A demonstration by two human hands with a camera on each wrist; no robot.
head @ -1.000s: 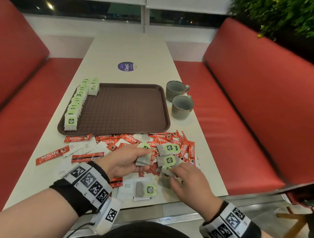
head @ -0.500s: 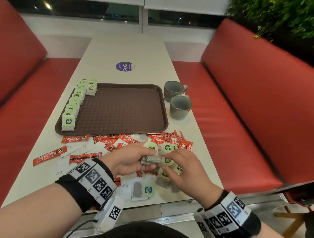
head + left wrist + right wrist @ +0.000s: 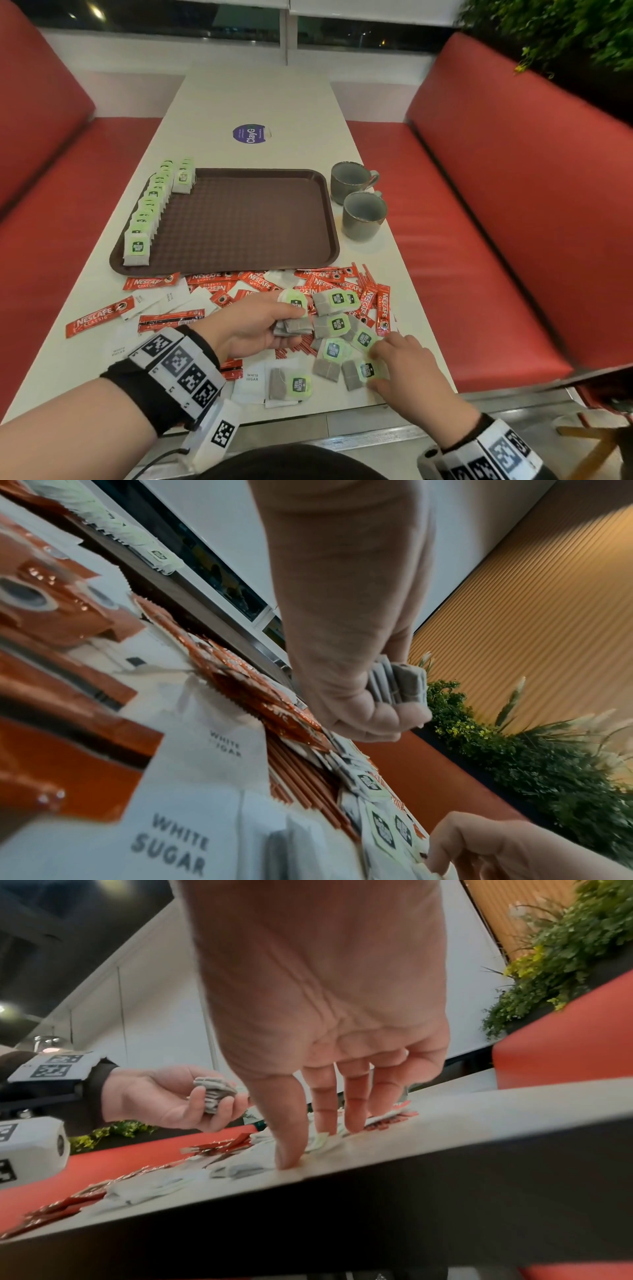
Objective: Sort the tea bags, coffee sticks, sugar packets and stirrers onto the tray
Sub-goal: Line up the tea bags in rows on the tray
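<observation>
Left: a row of tea bags (image 3: 144, 219) stands along the tray (image 3: 246, 219) edge. Centre: left hand (image 3: 253, 325), fingers curled, holds a small stack of bags (image 3: 294, 323). Right: right hand (image 3: 400, 366), fingers extended, touches a loose tea bag (image 3: 359, 371) on the desk (image 3: 274, 102). Coffee sticks (image 3: 99, 317) and sugar packets (image 3: 251, 380) remain unsorted; sorting appears early.

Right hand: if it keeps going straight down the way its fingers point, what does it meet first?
Probably the tea bag lying on the table at the near edge, right under the right hand. The right wrist view shows the fingertips already at or nearly touching it; contact itself is unclear.
</observation>
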